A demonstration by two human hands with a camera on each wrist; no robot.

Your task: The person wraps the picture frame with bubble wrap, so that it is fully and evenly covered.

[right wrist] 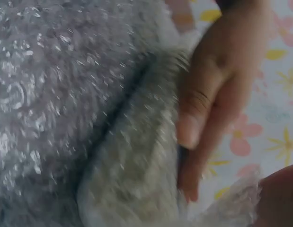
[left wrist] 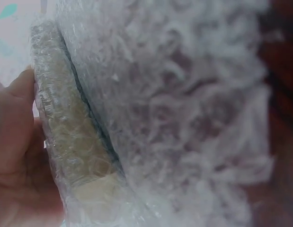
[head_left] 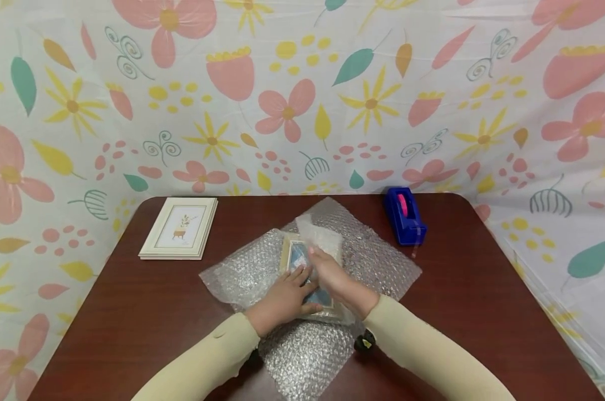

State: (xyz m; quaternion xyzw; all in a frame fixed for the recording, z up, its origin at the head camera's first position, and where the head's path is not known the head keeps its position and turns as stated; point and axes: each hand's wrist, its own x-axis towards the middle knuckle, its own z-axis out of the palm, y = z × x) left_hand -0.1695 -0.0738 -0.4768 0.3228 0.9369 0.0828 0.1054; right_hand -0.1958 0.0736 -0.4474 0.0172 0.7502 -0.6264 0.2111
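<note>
We've got our left hand (head_left: 281, 298) palm-down, fingers fanned out; our right hand (head_left: 336, 277) slants just beside it, both forearms (head_left: 422, 345) angled in behind the grip.

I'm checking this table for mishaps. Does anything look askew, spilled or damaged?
No spill or damage shows. The bubble wrap lies at an angle to the table, and a loose strip of tape hangs off the dispenser; both seem minor. Parts of the half-wrapped frame are hidden.
</note>
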